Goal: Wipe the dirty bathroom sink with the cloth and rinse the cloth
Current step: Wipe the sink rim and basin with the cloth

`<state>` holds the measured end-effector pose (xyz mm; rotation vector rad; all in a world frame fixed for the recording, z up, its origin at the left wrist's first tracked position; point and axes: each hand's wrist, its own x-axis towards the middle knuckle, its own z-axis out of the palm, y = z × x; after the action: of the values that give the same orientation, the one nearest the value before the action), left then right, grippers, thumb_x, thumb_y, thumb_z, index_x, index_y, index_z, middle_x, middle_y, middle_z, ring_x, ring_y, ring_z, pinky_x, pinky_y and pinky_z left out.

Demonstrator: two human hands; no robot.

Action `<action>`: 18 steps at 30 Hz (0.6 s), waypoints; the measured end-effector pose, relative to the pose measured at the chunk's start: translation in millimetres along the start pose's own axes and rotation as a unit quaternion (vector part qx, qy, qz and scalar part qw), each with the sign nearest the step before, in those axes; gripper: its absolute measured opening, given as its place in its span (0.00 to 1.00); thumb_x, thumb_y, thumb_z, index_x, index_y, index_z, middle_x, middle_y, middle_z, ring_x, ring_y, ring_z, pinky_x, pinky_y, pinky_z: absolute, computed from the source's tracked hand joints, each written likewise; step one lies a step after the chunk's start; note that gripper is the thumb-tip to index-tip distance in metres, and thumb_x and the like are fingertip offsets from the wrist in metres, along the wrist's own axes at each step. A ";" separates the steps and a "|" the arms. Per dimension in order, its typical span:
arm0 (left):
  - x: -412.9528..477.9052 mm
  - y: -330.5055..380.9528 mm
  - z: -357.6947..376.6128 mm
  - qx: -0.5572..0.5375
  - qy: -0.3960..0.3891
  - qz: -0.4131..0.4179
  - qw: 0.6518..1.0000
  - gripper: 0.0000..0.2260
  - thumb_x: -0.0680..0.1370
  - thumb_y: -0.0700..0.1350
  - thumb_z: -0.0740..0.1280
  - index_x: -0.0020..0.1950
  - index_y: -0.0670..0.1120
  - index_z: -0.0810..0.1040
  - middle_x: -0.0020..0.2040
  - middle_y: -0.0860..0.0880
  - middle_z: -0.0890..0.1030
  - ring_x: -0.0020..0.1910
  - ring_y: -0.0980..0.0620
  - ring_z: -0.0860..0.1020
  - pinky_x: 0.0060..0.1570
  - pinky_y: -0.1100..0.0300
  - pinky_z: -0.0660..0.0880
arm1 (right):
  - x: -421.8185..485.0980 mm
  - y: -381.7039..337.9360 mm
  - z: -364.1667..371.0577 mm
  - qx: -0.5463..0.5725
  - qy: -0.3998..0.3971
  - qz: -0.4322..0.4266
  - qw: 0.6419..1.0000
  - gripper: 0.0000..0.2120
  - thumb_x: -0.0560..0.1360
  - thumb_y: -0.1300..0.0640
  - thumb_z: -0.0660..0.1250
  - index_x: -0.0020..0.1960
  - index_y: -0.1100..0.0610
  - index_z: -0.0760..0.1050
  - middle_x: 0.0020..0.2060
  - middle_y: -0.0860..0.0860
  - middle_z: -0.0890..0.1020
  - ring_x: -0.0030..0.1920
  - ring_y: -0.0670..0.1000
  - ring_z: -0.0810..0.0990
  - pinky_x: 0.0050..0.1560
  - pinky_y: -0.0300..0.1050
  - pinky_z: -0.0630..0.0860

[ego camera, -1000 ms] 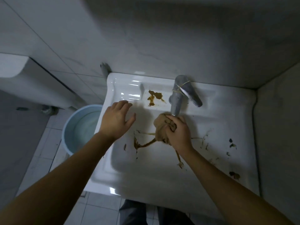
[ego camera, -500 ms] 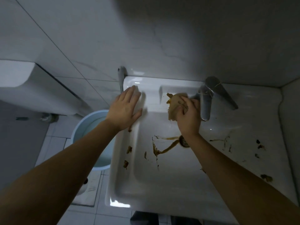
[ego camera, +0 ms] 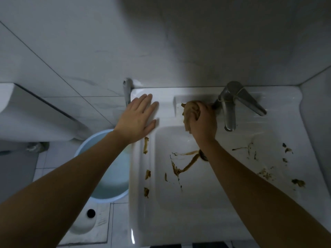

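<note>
right hand (ego camera: 203,123) clamped on bunched, brown-stained tan cloth (ego camera: 189,110) at sink (ego camera: 197,222) back ledge just left of faucet (ego camera: 228,108), left hand (ego camera: 138,119) pressed flat on left rim holding nothing, brown smears (ego camera: 187,162) across sink

You are seeing: sink (ego camera: 197,221) showing white, wearing brown streaks (ego camera: 186,163) | your cloth (ego camera: 189,111) showing tan-brown | tap (ego camera: 229,111) showing dull grey | bucket (ego camera: 111,198) showing pale blue | wall (ego camera: 161,42) showing white, carrying faint grey veining
</note>
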<state>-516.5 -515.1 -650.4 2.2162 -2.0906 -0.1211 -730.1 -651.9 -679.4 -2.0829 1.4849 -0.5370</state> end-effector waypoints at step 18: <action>-0.4 3.5 9.8 0.034 0.000 -0.014 0.999 0.31 0.83 0.63 0.52 0.78 0.45 0.65 0.81 0.38 0.58 0.81 0.39 0.55 0.79 0.40 0.54 | -39.2 15.1 -22.2 0.012 -0.046 -0.075 0.996 0.14 0.78 0.58 0.65 0.64 0.52 0.75 0.63 0.49 0.76 0.64 0.52 0.73 0.62 0.45 0.75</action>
<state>-521.2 -515.0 -659.8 2.2852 -2.0938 -0.0531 -767.0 -622.8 -672.1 -2.1816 1.2722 -0.5061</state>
